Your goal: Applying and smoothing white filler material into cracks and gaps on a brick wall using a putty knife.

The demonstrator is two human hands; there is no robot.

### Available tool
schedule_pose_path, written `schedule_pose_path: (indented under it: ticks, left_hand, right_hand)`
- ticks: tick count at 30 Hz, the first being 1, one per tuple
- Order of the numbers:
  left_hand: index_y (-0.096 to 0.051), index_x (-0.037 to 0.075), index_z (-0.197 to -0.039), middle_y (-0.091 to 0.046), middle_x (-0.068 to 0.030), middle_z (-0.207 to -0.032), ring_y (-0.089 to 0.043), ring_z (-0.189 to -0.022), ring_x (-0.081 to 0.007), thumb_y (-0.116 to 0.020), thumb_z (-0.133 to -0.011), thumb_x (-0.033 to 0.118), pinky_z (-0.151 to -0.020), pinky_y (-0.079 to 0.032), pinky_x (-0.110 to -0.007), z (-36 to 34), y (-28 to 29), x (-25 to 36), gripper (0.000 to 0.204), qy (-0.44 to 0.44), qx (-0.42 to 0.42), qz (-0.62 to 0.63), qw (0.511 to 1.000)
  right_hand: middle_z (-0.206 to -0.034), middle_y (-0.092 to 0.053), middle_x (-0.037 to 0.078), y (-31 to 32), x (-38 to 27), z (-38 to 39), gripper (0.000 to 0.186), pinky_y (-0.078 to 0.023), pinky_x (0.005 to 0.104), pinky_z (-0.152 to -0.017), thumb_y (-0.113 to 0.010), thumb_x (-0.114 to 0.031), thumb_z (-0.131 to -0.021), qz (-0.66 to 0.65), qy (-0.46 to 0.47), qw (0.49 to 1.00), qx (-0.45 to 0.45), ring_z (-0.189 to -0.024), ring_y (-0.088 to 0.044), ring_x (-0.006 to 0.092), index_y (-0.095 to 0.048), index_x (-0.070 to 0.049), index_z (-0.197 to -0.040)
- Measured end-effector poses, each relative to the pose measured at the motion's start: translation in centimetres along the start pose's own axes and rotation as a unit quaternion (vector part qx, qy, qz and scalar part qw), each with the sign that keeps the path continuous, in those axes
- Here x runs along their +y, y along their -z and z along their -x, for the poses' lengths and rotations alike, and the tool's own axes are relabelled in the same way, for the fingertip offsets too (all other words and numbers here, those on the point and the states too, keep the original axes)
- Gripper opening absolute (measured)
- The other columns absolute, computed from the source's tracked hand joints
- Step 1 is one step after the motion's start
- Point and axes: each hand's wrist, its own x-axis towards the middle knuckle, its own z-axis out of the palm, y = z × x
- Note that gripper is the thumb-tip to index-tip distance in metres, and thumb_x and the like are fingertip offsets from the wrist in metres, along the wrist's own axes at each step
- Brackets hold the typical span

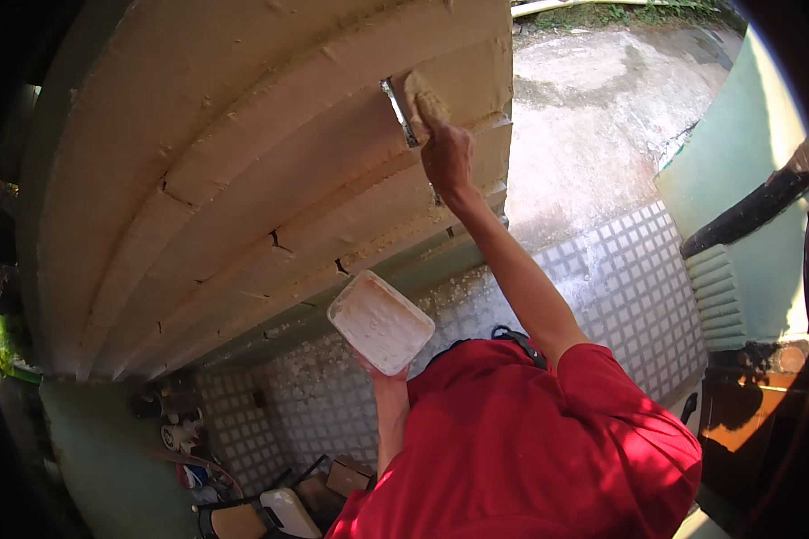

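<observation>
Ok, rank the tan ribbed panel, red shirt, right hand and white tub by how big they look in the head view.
Largest to smallest:
1. Tan ribbed panel
2. Red shirt
3. White tub
4. Right hand

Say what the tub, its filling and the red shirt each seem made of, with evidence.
Tub: probably smooth plastic, given its thin, rounded rim.
Filling: perhaps plaster or putty; pale, matt, unevenly smeared.
Red shirt: matt fabric, draping in soft folds.
</observation>
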Motion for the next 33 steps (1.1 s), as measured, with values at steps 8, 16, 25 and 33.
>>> schedule_pose_path:
  ticks: [8, 16, 25, 33]
  left_hand:
    - [-0.043, 0.020, -0.148, -0.049, -0.0054, -0.148, -0.051, -0.132, -0.0323, -0.044, -0.098, 0.055, -0.108, -0.043, -0.056, 1.1, 1.1, 0.9, 0.061, -0.011, -0.033, -0.023, 0.999]
    - [-0.042, 0.019, -0.148, -0.049, -0.0068, -0.147, -0.052, -0.131, -0.0325, -0.045, -0.096, 0.057, -0.108, -0.044, -0.055, 1.8, 1.5, 0.7, 0.065, -0.001, -0.064, -0.066, 0.996]
    - [-0.040, 0.017, -0.149, -0.049, -0.0084, -0.147, -0.052, -0.129, -0.0327, -0.047, -0.094, 0.059, -0.107, -0.045, -0.054, -1.2, 0.6, -0.3, 0.069, -0.014, -0.060, -0.084, 0.995]
    - [-0.039, 0.016, -0.149, -0.048, -0.0098, -0.146, -0.053, -0.128, -0.0329, -0.048, -0.093, 0.062, -0.106, -0.046, -0.052, -4.7, -0.4, -3.3, 0.073, -0.020, -0.035, -0.099, 0.994]
  right_hand:
    - [-0.103, -0.069, 0.026, 3.7, 3.7, -2.5, 0.040, -0.055, 0.0390, -0.074, -0.049, 0.000, -0.094, -0.092, -0.010, 0.982, 0.163, -0.089, -0.072, 0.0310, -0.065, -0.011, -0.130]
    - [-0.093, -0.064, 0.025, -1.9, -2.6, 1.1, 0.055, -0.051, 0.0450, -0.066, -0.055, 0.002, -0.084, -0.014, -0.054, 0.998, 0.004, -0.074, -0.066, 0.0417, -0.062, -0.019, -0.134]
    - [-0.107, -0.071, 0.011, 8.4, 0.3, 4.0, 0.026, -0.062, 0.0369, -0.084, -0.065, -0.003, -0.088, -0.596, -0.341, 0.693, -0.219, -0.087, -0.073, 0.0232, -0.064, 0.001, -0.113]
    - [-0.092, -0.072, 0.008, 13.3, -2.9, 6.7, 0.021, -0.061, 0.0338, -0.074, -0.064, -0.012, -0.086, -0.563, -0.436, 0.672, -0.205, -0.080, -0.072, 0.0198, -0.066, -0.002, -0.103]
